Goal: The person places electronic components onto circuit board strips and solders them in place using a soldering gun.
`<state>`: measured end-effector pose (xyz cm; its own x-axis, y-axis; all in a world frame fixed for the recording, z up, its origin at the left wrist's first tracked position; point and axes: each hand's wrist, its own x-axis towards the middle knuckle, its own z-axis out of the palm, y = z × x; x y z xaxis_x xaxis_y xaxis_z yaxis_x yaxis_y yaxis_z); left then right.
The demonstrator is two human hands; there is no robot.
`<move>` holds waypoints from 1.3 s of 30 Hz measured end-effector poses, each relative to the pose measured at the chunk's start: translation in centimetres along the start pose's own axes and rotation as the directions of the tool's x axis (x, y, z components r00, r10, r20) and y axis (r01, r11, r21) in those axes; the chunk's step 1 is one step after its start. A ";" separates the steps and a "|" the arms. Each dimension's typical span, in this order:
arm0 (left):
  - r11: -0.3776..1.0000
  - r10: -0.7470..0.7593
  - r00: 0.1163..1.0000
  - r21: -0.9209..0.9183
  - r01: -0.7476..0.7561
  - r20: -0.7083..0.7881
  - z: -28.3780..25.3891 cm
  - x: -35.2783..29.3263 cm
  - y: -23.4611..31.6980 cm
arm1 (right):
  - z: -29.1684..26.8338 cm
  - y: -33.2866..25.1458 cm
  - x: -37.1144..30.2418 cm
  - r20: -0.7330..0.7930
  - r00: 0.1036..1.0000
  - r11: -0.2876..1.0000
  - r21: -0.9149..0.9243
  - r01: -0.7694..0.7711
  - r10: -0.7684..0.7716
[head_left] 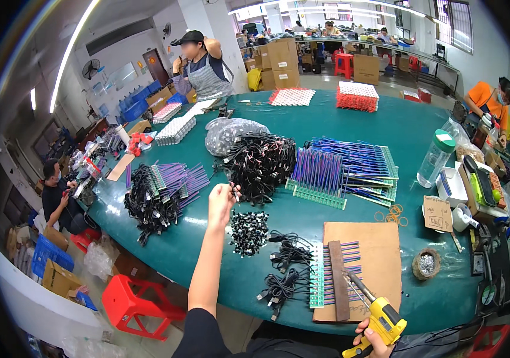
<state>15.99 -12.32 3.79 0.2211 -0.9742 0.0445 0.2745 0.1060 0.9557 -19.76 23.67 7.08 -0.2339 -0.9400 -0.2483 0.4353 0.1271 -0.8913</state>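
Observation:
In my right hand (374, 341) is a yellow soldering gun (386, 321), gripped by its handle. Its tip points at a row of green circuit boards (317, 277) with blue and purple wires. A brown bar (338, 280) lies across those wires, on a sheet of cardboard (377, 256). My left hand (221, 204) is raised with fingers pinched together; a small dark piece shows at the fingertips, too small to name. It is nearest a heap of black cables (261, 167) and a pile of small black parts (249, 234). Coiled black USB cables (285, 280) lie left of the boards.
More wired boards (350, 173) and a cable bundle (153, 197) lie farther back on the green table (207, 262). To the right are a clear jar (437, 158), rubber bands (392, 215) and a small round tin (426, 264). A red stool (138, 304) stands left. Other people work around.

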 end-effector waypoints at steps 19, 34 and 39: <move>0.852 -0.451 0.335 0.286 0.439 0.827 8.7 -25.4 1.7 | 2.7 2.4 2.4 -0.134 0.936 0.944 0.007 0.329 -0.326; 0.692 -0.536 0.079 0.383 0.613 0.841 6.9 -26.3 -0.2 | 2.8 2.6 2.2 -0.154 0.914 0.917 -0.202 0.343 -0.376; 0.921 -0.333 0.276 0.249 0.298 0.902 9.4 -27.3 -0.2 | 3.3 3.6 1.8 -0.051 0.873 0.803 -0.423 0.421 -0.484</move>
<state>1.10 12.39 5.16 -0.8742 -0.4835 -0.0440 0.0854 -0.2424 0.9664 -15.75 21.43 4.64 -0.4593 -0.8665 0.1956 -0.1167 -0.1594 -0.9803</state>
